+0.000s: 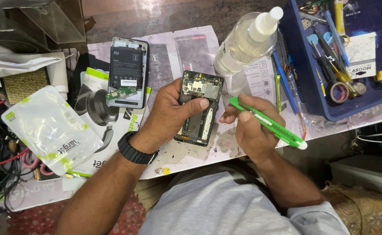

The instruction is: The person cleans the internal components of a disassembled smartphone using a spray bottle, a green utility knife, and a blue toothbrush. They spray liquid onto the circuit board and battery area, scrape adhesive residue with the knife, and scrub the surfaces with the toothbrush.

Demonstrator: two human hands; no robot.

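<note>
Your left hand (169,114) has its fingers wrapped round an opened phone (199,108), a flat black slab with bare circuit board and metal shields showing, held just above the paper-covered table (186,156). Your right hand (252,128) pinches a slim green-and-white plastic tool (269,124), its fingers closed on it and its tip just beside the phone's right edge. A second open phone (128,72) with a matte black battery lies left, a clear plastic spray bottle (245,41) behind, a glossy white pouch (49,130) far left, a blue tool tray (348,56) right.
</note>
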